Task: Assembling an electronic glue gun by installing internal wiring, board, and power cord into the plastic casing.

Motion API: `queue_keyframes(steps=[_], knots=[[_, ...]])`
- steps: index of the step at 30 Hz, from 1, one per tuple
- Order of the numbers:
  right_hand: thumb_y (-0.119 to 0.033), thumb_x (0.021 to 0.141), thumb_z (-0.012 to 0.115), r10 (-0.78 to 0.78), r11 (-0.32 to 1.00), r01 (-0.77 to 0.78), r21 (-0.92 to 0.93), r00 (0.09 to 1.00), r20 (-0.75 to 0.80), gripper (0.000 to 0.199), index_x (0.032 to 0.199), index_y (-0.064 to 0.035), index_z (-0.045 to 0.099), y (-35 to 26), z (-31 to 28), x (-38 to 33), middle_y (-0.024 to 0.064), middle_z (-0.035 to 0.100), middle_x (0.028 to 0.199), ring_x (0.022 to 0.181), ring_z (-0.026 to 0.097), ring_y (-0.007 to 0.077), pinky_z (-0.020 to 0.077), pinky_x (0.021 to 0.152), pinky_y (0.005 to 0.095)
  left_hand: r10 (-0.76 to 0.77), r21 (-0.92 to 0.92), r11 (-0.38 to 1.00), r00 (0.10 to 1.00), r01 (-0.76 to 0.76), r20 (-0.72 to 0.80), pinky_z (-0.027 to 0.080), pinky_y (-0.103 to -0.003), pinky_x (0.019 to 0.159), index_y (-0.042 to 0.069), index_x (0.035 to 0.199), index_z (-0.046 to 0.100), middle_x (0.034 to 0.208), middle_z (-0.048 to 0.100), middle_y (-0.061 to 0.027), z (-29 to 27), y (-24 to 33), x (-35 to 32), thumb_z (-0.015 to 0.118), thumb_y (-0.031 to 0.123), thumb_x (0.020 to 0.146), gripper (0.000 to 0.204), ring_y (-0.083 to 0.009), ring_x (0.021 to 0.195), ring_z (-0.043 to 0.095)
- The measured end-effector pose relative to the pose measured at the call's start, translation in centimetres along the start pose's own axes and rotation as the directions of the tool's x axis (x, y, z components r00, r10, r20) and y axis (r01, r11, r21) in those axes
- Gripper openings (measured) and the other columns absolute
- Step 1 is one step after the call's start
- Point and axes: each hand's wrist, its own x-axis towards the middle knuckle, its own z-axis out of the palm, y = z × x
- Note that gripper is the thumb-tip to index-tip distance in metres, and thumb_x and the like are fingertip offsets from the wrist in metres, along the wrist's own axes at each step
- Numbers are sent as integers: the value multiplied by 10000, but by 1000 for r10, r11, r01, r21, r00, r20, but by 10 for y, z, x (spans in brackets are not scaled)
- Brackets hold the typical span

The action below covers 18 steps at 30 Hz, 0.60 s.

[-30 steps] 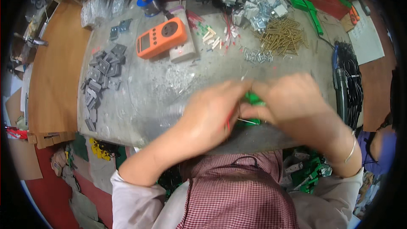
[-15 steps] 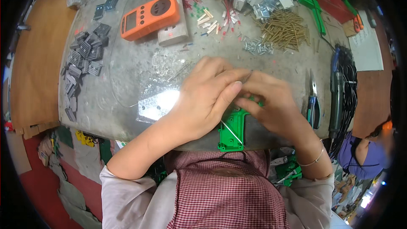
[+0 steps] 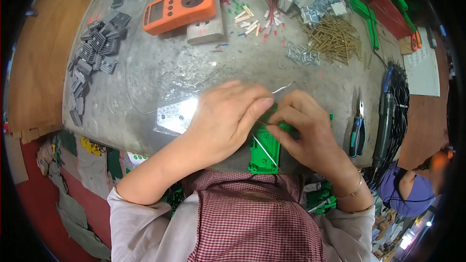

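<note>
A green plastic housing [image 3: 264,160] lies at the table's near edge, in front of my body, its upper part covered by both hands. My left hand [image 3: 225,116] is closed over its left side, thumb and fingers pinched together; what they grip is hidden. My right hand [image 3: 306,128] pinches a thin reddish wire [image 3: 262,123] that stretches toward the left fingers. A white wire [image 3: 264,149] lies slanted inside the housing. Another pale wire end [image 3: 282,89] sticks out past the left fingertips.
Grey finned metal blocks [image 3: 97,51] lie at the left. An orange meter [image 3: 179,9] rests on a power strip [image 3: 206,32] at the back. Brass screws [image 3: 335,39] are heaped back right. Pliers [image 3: 358,128] and a soldering iron [image 3: 385,121] lie at the right.
My right hand has moved slightly down and away from the left, showing a reddish wire between them. The pale wire end now shows above the left fingertips. The view has shifted slightly.
</note>
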Motion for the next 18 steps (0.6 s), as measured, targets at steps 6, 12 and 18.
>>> queue_keyframes(steps=[6,12,18], knots=[[7,699,749,207,954,-198,224,978,-18,208,843,-74,624,4,2,-13,73,565,897,813,603,257,503,666,351,-251,-203,944,966,259,66,494,-295,649,-5,909,715,811,694,-90,-9,5,-1,679,103,888,116,-165,706,641],[80,672,695,-300,954,300,-12,952,-65,247,869,-49,623,14,-2,-20,88,611,965,832,617,286,509,678,349,-204,-239,947,977,212,59,479,-274,616,1,879,727,781,685,-82,-16,11,-2,723,97,842,102,-133,682,621],[29,719,697,-134,963,124,241,991,25,233,931,-39,626,11,-18,-9,94,643,894,822,638,277,505,677,358,-134,-185,973,991,135,14,460,-292,593,14,855,734,749,668,-76,-18,20,2,742,114,823,105,-161,639,592]])
